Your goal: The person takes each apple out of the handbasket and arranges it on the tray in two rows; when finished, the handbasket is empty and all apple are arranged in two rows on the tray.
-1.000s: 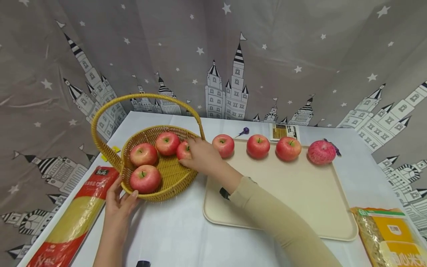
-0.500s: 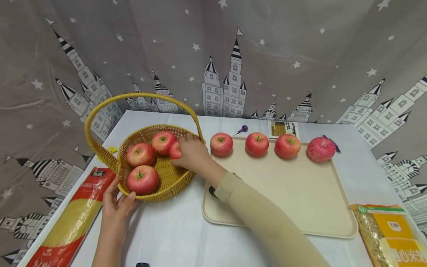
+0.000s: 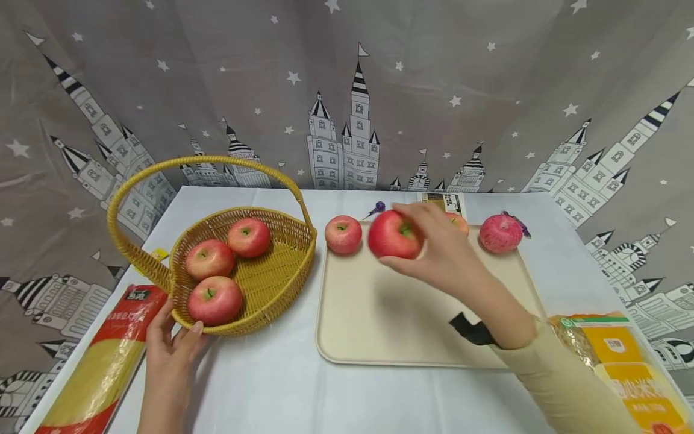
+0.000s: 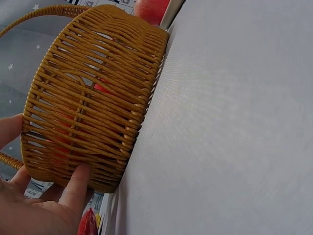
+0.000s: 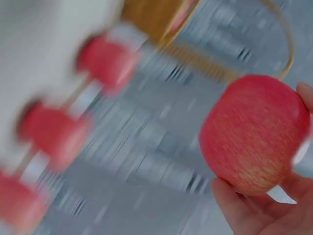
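Note:
My right hand holds a red apple between thumb and fingers, up over the cream tray. The right wrist view shows this apple close, thumb and fingertips around its side. At the near left of the yellow wicker basket, my left hand grips the rim. In the left wrist view, the left hand has its fingers against the woven side. Three apples lie in the basket's left half. Along the tray's back edge sit a red apple, another half hidden behind my hand, and a mottled pink fruit.
A red noodle packet lies left of the basket, an orange-yellow food bag right of the tray. Behind the tray are a small purple-headed stick and a printed sachet. The basket's tall handle arches above it.
My right hand has lifted one apple out of the basket and carried it right, over the tray. My left hand stays at the basket rim. The head view has shifted slightly.

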Demonstrator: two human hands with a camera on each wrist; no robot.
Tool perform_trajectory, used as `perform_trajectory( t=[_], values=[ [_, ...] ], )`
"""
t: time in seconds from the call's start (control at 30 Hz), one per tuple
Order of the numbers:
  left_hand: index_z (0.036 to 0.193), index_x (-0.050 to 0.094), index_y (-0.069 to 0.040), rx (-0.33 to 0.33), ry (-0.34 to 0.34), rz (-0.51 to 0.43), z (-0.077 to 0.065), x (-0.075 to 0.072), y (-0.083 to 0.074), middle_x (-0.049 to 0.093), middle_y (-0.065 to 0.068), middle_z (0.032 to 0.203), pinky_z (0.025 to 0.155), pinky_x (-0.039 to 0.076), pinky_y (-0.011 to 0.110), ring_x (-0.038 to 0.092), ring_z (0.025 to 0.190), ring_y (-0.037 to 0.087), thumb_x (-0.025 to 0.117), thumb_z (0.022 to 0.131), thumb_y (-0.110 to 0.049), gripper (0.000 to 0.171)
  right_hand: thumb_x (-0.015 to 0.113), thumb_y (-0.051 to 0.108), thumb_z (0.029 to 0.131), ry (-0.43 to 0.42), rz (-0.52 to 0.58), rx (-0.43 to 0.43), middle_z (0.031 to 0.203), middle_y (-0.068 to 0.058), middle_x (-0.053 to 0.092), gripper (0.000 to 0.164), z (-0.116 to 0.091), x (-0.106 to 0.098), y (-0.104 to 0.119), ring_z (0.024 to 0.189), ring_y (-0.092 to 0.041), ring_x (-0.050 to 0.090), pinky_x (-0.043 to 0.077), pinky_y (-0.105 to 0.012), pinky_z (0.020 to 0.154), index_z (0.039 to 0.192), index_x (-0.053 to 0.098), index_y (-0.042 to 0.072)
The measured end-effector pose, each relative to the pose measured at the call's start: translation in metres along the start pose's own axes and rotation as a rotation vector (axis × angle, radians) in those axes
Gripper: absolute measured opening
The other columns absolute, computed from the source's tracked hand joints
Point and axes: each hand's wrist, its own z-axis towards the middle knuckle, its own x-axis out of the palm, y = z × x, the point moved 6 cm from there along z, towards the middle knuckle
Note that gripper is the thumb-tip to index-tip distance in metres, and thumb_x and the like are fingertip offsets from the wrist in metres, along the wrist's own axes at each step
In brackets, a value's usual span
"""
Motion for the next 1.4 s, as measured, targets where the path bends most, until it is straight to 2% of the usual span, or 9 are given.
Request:
perform_trajectory(
  t=[0.17, 0.37, 0.47, 0.63, 0.73, 0.87, 1.0, 1.17, 1.4],
  values=[
    [0.152, 0.015, -0.032, 0.009, 0.012, -0.038, 0.000, 0.000, -0.001, 0.008, 0.000, 0.157, 0.081, 0.050, 0.012, 0.025, 0.138, 0.019, 0.058, 0.097, -0.016, 0.071, 0.079, 0.051, 0.074, 0.060, -0.086, 0.283, 0.125, -0.017, 0.046, 0.083, -0.048, -0.038, -0.093, 0.107, -0.036, 0.050, 0.053, -0.056, 0.079, 0.137, 0.048, 0.007],
    [0.152, 0.015, -0.034, -0.018, 0.005, -0.040, 0.003, 0.002, 0.001, 0.006, -0.003, 0.158, 0.081, 0.050, 0.012, 0.024, 0.139, 0.018, 0.059, 0.097, -0.018, 0.073, 0.076, 0.053, 0.077, 0.242, -0.129, 0.542, 0.121, -0.027, 0.041, 0.091, -0.106, -0.045, -0.175, 0.103, -0.044, 0.047, 0.052, -0.055, 0.079, 0.137, 0.040, -0.005],
    [0.152, 0.015, -0.033, -0.008, -0.001, -0.044, 0.003, -0.001, 0.002, 0.007, -0.002, 0.158, 0.082, 0.050, 0.013, 0.024, 0.138, 0.018, 0.060, 0.096, -0.017, 0.073, 0.075, 0.056, 0.076, 0.282, -0.119, 0.603, 0.121, -0.030, 0.039, 0.096, -0.117, -0.040, -0.193, 0.105, -0.045, 0.045, 0.052, -0.055, 0.079, 0.139, 0.037, -0.006],
    [0.152, 0.016, -0.032, 0.032, 0.007, -0.034, 0.005, -0.005, 0.004, 0.010, 0.001, 0.156, 0.080, 0.050, 0.011, 0.028, 0.136, 0.018, 0.061, 0.096, -0.017, 0.073, 0.075, 0.057, 0.075, 0.285, -0.103, 0.651, 0.125, -0.031, 0.035, 0.099, -0.119, -0.033, -0.205, 0.107, -0.047, 0.042, 0.051, -0.057, 0.080, 0.141, 0.034, -0.005],
    [0.152, 0.016, -0.031, 0.050, 0.020, -0.020, 0.005, -0.005, 0.006, 0.009, 0.003, 0.156, 0.080, 0.049, 0.010, 0.028, 0.135, 0.017, 0.060, 0.096, -0.018, 0.072, 0.076, 0.057, 0.074, 0.274, -0.146, 0.626, 0.126, -0.033, 0.034, 0.101, -0.118, -0.032, -0.205, 0.110, -0.049, 0.037, 0.051, -0.059, 0.079, 0.140, 0.033, -0.006],
    [0.152, 0.017, -0.030, 0.057, 0.020, -0.035, 0.004, -0.002, 0.004, 0.010, 0.003, 0.155, 0.080, 0.049, 0.011, 0.028, 0.135, 0.019, 0.060, 0.096, -0.016, 0.072, 0.076, 0.051, 0.076, 0.177, -0.208, 0.487, 0.133, -0.033, 0.034, 0.092, -0.102, -0.032, -0.181, 0.117, -0.053, 0.031, 0.046, -0.066, 0.084, 0.138, 0.038, -0.006],
    [0.151, 0.019, -0.031, 0.052, 0.000, -0.027, 0.004, -0.002, 0.003, 0.011, 0.003, 0.156, 0.080, 0.050, 0.011, 0.029, 0.135, 0.021, 0.061, 0.095, -0.016, 0.071, 0.074, 0.044, 0.082, 0.112, -0.136, 0.336, 0.139, -0.026, 0.039, 0.077, -0.070, -0.016, -0.134, 0.126, -0.047, 0.032, 0.036, -0.066, 0.099, 0.137, 0.045, -0.001],
    [0.151, 0.019, -0.032, 0.056, -0.002, 0.000, 0.006, -0.003, 0.006, 0.011, 0.003, 0.157, 0.081, 0.050, 0.011, 0.029, 0.135, 0.021, 0.064, 0.094, -0.021, 0.073, 0.074, 0.041, 0.083, 0.178, -0.025, 0.138, 0.139, -0.012, 0.047, 0.068, -0.023, 0.037, -0.058, 0.130, -0.031, 0.039, 0.037, -0.055, 0.105, 0.138, 0.049, 0.009],
    [0.152, 0.018, -0.026, 0.080, 0.032, -0.070, -0.002, 0.004, -0.002, 0.015, 0.005, 0.152, 0.082, 0.050, 0.013, 0.030, 0.135, 0.023, 0.059, 0.096, -0.010, 0.071, 0.071, 0.042, 0.085, 0.357, 0.038, -0.204, 0.137, -0.004, 0.050, 0.067, 0.026, 0.132, 0.069, 0.126, -0.020, 0.045, 0.037, -0.032, 0.107, 0.141, 0.048, 0.014]
  ],
)
